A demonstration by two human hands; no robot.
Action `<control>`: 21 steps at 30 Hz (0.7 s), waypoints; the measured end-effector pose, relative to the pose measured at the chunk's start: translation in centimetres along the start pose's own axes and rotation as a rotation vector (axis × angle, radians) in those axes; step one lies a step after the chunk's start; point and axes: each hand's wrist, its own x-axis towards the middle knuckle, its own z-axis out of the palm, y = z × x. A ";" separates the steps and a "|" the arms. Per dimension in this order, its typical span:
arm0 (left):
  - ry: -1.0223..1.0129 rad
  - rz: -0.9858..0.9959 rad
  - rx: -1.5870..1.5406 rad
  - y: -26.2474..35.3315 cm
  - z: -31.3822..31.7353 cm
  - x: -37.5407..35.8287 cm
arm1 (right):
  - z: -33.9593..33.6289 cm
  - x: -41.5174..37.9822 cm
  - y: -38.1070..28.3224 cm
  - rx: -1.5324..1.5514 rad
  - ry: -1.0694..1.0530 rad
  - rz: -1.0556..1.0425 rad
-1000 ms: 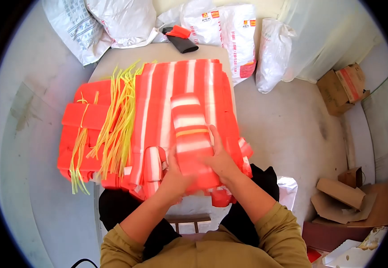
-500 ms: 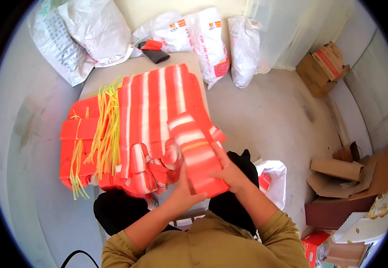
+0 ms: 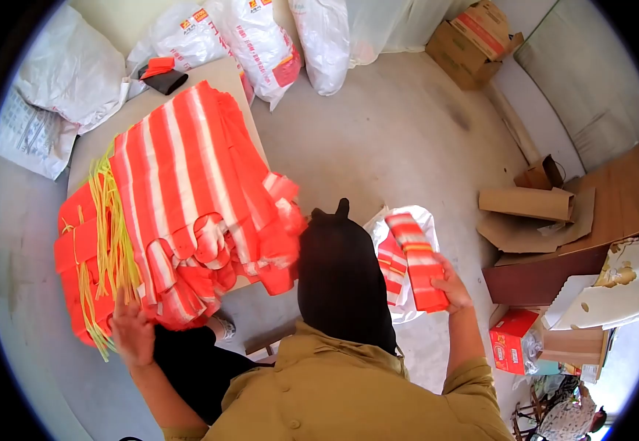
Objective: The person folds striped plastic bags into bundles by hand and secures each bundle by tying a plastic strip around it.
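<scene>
My right hand grips the lower end of a folded red-and-white striped fabric bundle. The bundle is held over an open white plastic bag, where more striped bundles show inside. On the other side, my left hand is open with fingers apart, close to the lower ends of a hank of yellow strips. Those strips lie along the edge of a large pile of red-and-white striped fabric. Left of them sit folded red pieces, tied with yellow strips.
A low table carries the fabric and a dark item with a red piece. White sacks line the wall. Cardboard boxes stand at the back right, with opened cardboard nearer. Another person is at lower right.
The bundle, held in both hands before, has moved right to the white bag in my right hand alone. My left hand has let go and moved left to the yellow strips. The view has turned right.
</scene>
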 end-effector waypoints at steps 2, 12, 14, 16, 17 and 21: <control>0.038 0.031 -0.015 1.6 -2.9 -2.3 | -2.5 0.2 3.1 -0.014 0.087 0.090; -0.057 0.004 -0.155 2.7 -5.4 -4.5 | -6.2 5.4 10.7 0.061 0.295 0.007; -0.007 -0.002 -0.133 2.6 -5.8 -4.5 | -7.8 6.0 15.1 0.176 0.423 0.049; 0.110 0.026 -0.103 2.8 -6.2 -4.8 | -10.4 6.8 21.3 0.237 0.570 0.135; 0.145 0.036 -0.114 2.7 -5.9 -4.7 | -11.6 7.0 23.9 0.241 0.655 0.197; 0.125 0.011 -0.083 2.8 -5.5 -4.2 | -11.6 7.5 26.7 0.360 0.713 0.208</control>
